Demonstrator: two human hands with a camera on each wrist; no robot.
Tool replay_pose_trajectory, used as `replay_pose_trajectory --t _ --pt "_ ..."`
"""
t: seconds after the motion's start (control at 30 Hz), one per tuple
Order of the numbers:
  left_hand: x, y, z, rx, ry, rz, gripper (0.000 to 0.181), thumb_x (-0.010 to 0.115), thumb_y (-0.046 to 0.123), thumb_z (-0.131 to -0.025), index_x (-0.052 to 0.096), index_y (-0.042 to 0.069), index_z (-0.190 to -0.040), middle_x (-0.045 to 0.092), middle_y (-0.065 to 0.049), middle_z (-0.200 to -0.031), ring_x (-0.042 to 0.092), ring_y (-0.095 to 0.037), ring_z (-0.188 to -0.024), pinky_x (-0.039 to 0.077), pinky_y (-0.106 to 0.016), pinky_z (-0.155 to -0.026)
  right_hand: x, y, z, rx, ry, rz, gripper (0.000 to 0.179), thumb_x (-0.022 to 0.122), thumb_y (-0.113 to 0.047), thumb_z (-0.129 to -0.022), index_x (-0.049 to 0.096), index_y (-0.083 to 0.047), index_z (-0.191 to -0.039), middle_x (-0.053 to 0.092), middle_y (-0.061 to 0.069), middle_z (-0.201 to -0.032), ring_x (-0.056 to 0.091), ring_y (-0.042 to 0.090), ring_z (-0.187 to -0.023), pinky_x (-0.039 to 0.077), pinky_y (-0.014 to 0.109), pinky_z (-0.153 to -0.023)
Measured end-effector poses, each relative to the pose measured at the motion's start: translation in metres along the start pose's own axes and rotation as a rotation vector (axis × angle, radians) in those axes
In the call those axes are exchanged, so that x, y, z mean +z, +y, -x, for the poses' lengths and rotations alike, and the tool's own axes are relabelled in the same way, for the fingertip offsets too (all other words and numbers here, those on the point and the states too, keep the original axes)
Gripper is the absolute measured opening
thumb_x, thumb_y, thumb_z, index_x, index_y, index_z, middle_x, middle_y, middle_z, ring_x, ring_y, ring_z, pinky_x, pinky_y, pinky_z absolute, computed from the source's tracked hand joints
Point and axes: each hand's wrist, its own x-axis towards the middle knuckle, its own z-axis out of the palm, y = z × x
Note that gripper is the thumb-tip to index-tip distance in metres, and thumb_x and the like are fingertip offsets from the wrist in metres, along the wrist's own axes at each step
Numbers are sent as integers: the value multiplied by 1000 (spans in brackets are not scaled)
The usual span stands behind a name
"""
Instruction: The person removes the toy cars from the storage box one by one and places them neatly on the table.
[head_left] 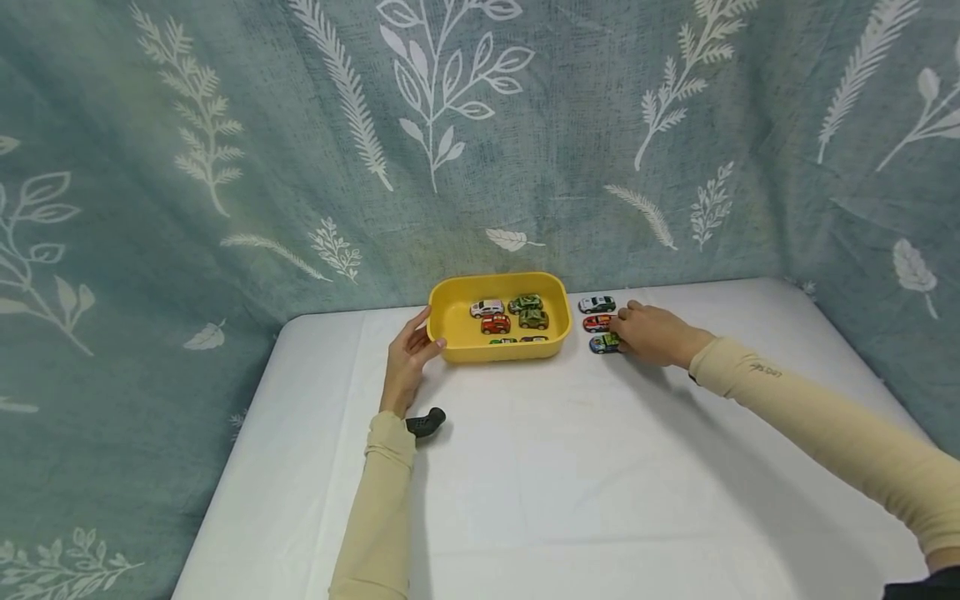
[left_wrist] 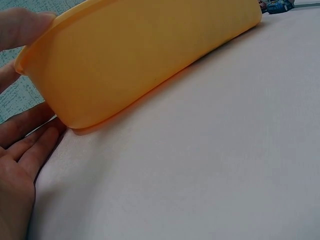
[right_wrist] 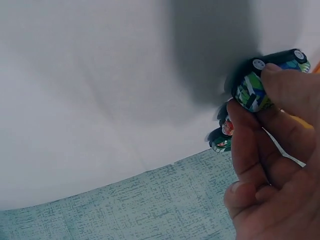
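At its left end, the yellow plastic tub point(head_left: 495, 353) is gripped by my left hand point(head_left: 406, 360), thumb over the rim and other fingers along the outer wall. Several toy cars lie inside, among them a red car point(head_left: 495, 324) and a white car point(head_left: 487, 308). Just right of the tub, my right hand point(head_left: 654, 333) pinches a blue-and-green toy car point(right_wrist: 253, 92) between thumb and fingers. Beyond it in a short row stand a red-orange toy car point(head_left: 597, 323) and a white-and-green toy car point(head_left: 597, 304). Fingers partly cover both in the right wrist view.
A white cloth covers the table point(head_left: 525, 467). Behind it hangs a green curtain point(head_left: 570, 225) with a white leaf print, close to the tub's far side. A black device point(head_left: 427, 422) sits at the left wrist.
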Motion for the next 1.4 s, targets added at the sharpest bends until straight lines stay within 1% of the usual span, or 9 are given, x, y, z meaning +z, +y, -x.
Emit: replay_pose_trajectory --t 0.33,0.5,0.63,0.77,0.87,1.0,1.13,1.27,1.4 --pt "1 0 0 -20 12 -12 69 77 11 -93 53 16 -158 57 -19 -154 58 -36 -140 44 -48 -123 -6 5 0 5 7 -73 39 87 -25 -88 75 -4 -118 72 14 -101 63 32 -90 58 51 -83" --pt "0 1 2 -8 15 -12 69 77 8 -93 54 16 -157 58 -20 -153 58 -37 -140 44 -49 -123 -28 2 -5 7 41 -147 37 85 -25 -91 76 -5 -120 70 12 -102 62 31 -94 57 53 -88" --pt "-2 1 2 4 18 -10 68 77 8 -94 54 16 -157 58 -20 -153 57 -38 -141 43 -50 -124 -51 -3 -21 1 116 -214 30 80 -24 -96 77 -5 -119 70 17 -111 62 35 -100 56 54 -87" --pt "-3 0 2 6 18 1 67 77 9 -94 55 16 -156 58 -20 -153 57 -39 -141 42 -51 -124 -68 -10 -49 12 215 -235 28 79 -29 -97 80 -7 -115 69 20 -123 62 40 -112 54 58 -97" --pt "-1 -1 1 0 8 7 67 78 8 -94 55 17 -156 58 -21 -153 57 -39 -140 43 -51 -123 -79 -15 -70 21 234 -242 32 79 -35 -97 82 -8 -114 64 22 -135 58 44 -123 50 62 -105" --pt "1 -2 0 -8 0 8 69 78 7 -93 54 17 -157 59 -23 -151 58 -39 -139 45 -50 -122 -89 -23 -96 2 192 -248 32 81 -39 -95 84 -10 -109 59 23 -141 52 46 -125 47 61 -106" --pt "2 -3 0 -15 6 2 69 79 8 -93 55 19 -157 60 -19 -150 59 -36 -138 45 -48 -121 -95 -32 -122 -6 130 -250 30 84 -40 -92 85 -13 -106 61 19 -130 51 39 -119 48 56 -101" --pt "2 -3 1 -18 9 -4 68 78 8 -93 56 21 -156 61 -17 -151 59 -35 -138 45 -46 -122 -98 -44 -145 6 30 -259 30 83 -35 -93 84 -13 -113 63 15 -120 54 33 -114 51 50 -96" --pt "0 -1 0 -6 7 -3 67 78 8 -94 56 21 -156 61 -18 -150 60 -35 -138 45 -47 -122 -98 -56 -162 -22 -95 -305 35 80 -28 -97 79 -8 -125 73 14 -128 66 31 -115 58 48 -99"
